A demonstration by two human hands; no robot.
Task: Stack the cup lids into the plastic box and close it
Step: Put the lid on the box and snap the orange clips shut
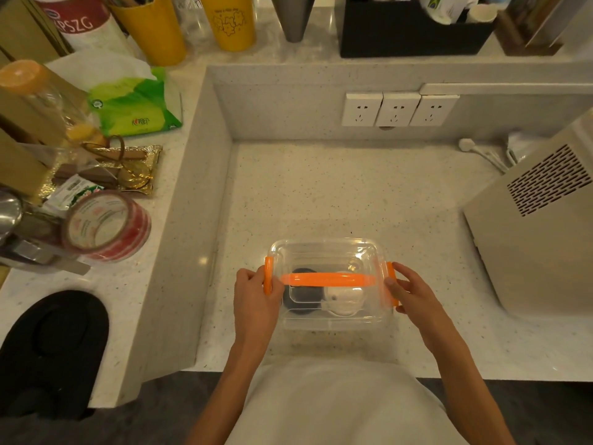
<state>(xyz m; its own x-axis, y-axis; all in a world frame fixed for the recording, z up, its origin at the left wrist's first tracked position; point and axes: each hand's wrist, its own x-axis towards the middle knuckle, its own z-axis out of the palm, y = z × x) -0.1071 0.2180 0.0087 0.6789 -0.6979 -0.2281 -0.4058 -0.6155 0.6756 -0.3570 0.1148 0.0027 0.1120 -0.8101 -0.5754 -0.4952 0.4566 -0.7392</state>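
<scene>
Two hands gripped a clear plastic box (333,319) near the front edge of a speckled counter (353,194). The left hand (256,300) curled its fingers round the left orange clip (268,279); the right hand (414,300) pinched the right orange clip (392,284). Its cover was on. Inside, a black cup lid (300,300) lay beside a white cup lid (343,298).

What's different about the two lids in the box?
Colour: the black lid is dark, the white lid is pale.
Side: the black lid lies at the left, by the left clip that the left hand grips; the white lid lies at the right, by the right clip that the right hand pinches.
Both are round and lie side by side in the clear box, under its orange handle.
</scene>
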